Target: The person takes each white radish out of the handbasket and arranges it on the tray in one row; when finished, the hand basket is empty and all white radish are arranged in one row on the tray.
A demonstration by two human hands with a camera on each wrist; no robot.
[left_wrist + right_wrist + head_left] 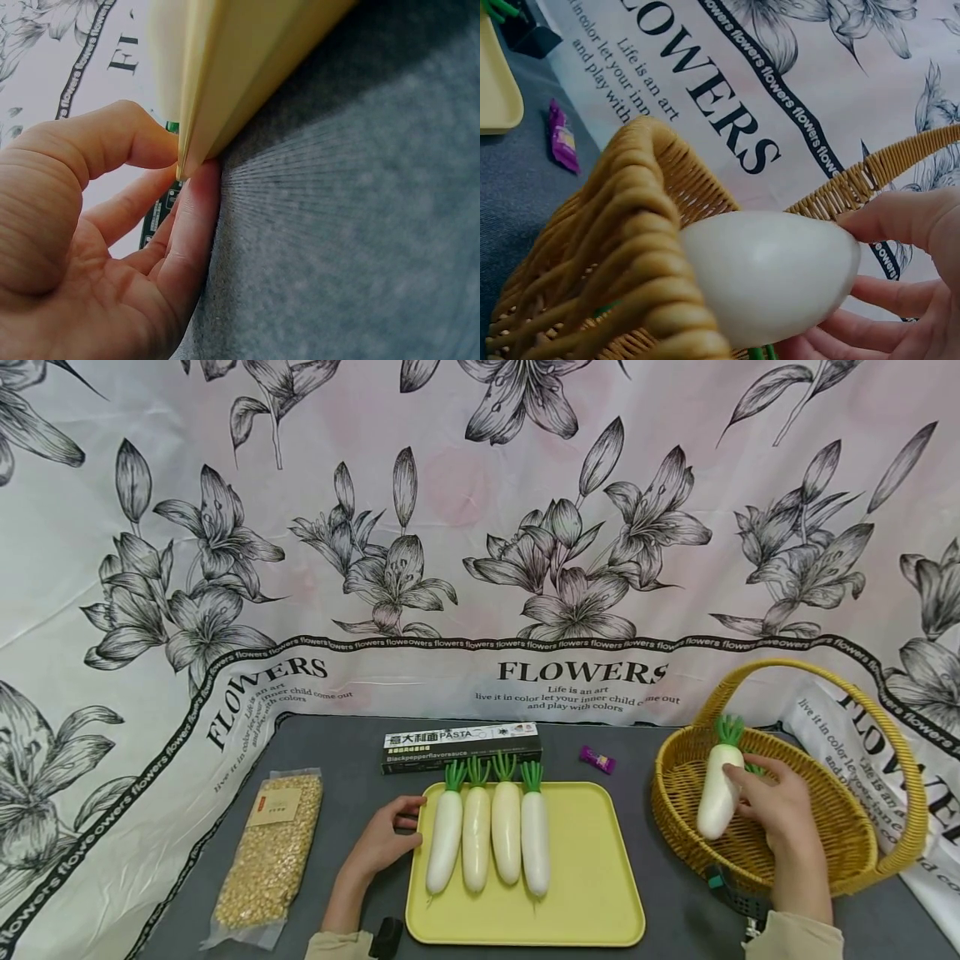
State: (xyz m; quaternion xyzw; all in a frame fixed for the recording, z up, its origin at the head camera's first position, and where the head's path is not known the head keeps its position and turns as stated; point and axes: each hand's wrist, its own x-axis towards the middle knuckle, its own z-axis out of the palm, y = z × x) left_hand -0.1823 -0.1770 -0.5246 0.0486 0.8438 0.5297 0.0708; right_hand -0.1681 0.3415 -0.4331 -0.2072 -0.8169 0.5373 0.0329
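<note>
My right hand (780,797) grips a white radish (718,793) with green leaves, held over the wicker basket (832,785). The right wrist view shows the radish (772,277) beside the woven rim (652,225), with thumb and fingers around its end. A bit of green shows behind that hand; what it belongs to is hidden. My left hand (382,839) pinches the left edge of the yellow tray (585,860), thumb above and fingers at the underside in the left wrist view (112,225). Several white radishes (506,835) lie side by side on the tray, leaves toward the back.
A black pasta box (461,747) lies behind the tray, with a small purple packet (597,759) to its right. At the left is a clear bag of yellow kernels (266,860). Flower-printed cloth (465,677) hangs at the back. The basket's tall handle (911,777) arches up.
</note>
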